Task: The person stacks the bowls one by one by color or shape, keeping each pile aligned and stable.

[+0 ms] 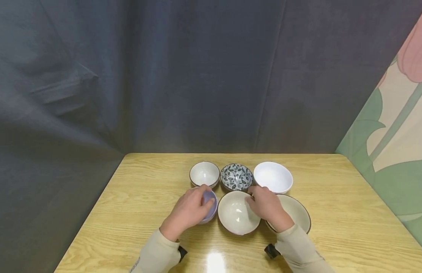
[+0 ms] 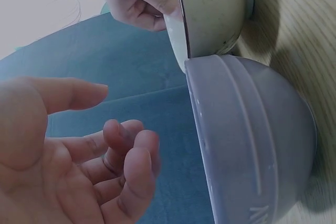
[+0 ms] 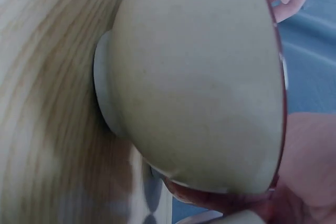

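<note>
My left hand hovers over the lavender bowl. Its fingers are loosely bent and stand apart from the rim in the left wrist view. My right hand pinches the right rim of the cream bowl, thumb inside it and fingers over the outer side. This bowl has a thin dark rim and sits upright beside the lavender one. Its outer wall fills the right wrist view and hides part of the right fingers. Under my right forearm lies a second cream bowl, partly covered.
Behind stand a small white bowl with a brown rim, a leaf-patterned bowl and a plain white bowl. The wooden table ends at a dark curtain. A floral cloth hangs on the right.
</note>
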Available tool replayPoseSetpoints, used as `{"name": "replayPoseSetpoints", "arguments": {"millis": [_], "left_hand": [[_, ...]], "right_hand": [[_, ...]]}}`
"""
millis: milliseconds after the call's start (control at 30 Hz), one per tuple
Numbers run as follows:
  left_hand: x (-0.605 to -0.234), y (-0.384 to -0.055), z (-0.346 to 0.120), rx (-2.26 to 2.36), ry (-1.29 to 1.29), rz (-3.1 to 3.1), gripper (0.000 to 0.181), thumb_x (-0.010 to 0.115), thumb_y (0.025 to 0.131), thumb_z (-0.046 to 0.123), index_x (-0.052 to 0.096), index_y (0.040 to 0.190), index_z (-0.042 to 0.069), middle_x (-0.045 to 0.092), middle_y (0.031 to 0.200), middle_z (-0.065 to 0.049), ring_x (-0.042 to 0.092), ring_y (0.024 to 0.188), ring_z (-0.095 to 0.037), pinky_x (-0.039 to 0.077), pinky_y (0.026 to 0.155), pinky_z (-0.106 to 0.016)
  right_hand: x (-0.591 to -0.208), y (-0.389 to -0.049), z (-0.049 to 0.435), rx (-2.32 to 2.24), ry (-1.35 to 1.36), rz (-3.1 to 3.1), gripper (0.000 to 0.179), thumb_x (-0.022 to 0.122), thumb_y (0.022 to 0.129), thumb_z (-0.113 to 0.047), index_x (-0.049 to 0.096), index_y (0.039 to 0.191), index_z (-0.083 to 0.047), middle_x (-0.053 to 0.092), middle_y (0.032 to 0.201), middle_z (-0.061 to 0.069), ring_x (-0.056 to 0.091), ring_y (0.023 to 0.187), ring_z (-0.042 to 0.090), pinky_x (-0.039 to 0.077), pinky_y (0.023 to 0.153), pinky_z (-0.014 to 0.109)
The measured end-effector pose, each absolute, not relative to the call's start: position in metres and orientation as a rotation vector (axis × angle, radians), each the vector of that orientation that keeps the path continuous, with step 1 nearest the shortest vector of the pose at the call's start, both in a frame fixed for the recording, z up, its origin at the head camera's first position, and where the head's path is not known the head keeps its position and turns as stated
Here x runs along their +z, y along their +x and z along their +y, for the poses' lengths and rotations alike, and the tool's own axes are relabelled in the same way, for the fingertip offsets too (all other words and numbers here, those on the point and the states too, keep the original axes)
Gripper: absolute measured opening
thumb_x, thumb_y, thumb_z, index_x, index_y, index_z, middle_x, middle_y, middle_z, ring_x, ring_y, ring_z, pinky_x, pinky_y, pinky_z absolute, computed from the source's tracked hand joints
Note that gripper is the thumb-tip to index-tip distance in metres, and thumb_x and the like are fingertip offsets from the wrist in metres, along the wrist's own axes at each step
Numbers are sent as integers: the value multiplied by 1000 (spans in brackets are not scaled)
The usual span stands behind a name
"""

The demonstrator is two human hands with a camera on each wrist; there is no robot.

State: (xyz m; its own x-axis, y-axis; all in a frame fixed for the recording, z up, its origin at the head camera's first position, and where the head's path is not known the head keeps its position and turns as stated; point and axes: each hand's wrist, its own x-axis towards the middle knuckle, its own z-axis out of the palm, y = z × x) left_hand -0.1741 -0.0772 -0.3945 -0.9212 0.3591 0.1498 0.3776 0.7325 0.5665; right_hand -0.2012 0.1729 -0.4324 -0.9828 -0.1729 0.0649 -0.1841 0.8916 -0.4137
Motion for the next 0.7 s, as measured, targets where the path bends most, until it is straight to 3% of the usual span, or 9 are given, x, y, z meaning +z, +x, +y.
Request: {"name": "replayPoseSetpoints", "arguments": {"millis": [200,533,700], "left_hand": [[-396,-175,-77,-962,-646,-2876,29,62,94,19,65,119,5,54,73,4,52,71,-14,43,61,-30],[-396,-178,-77,-934,-582,-2858,32,58,94,23,66,122,8,69,87,-5,65,93,-26,52,77,-43],[-398,-178,-75,-962,-552,-2876,36,52,100,31,65,124,8,71,99,-9,66,102,-30,52,85,-47]], "right_hand": [[-431,-198,176,697,391,-2978,17,66,92,-9,74,106,-7,72,93,5,64,81,20,55,75,44],[-432,-199,176,831,434,-2893,21,58,95,-9,72,109,-1,73,99,10,66,86,20,55,79,43],[-431,-196,179,849,406,-2873,21,55,96,-9,71,107,0,72,96,10,66,84,19,54,79,43]]}}
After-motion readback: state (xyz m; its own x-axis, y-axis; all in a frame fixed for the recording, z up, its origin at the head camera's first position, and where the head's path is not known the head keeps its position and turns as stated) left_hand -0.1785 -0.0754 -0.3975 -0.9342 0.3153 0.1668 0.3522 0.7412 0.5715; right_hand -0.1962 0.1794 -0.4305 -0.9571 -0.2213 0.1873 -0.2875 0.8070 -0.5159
